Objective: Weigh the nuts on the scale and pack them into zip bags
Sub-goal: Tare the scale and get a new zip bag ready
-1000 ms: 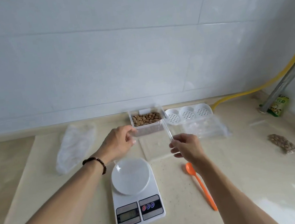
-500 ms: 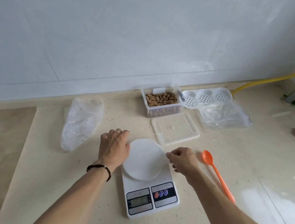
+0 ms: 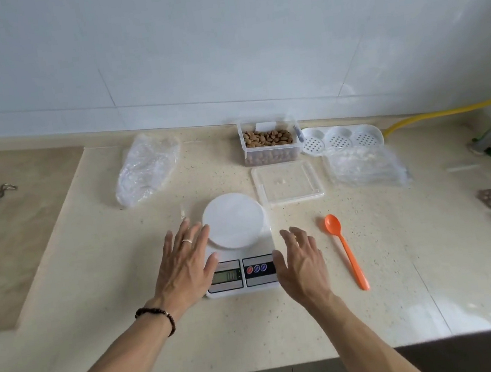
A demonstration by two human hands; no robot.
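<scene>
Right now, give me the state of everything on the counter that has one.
Nut container: open, holding nuts.
Lid: off, flat on counter.
Scale: display lit, platform bare.
Orange spoon: lying unused.
Left hand: open, beside scale.
Right hand: open, beside scale.

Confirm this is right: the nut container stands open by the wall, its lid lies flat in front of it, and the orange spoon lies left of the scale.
One thing is wrong: the orange spoon lies right of the scale, beyond the right hand, as the head view shows. The nut container is open, its lid flat in front.
</scene>
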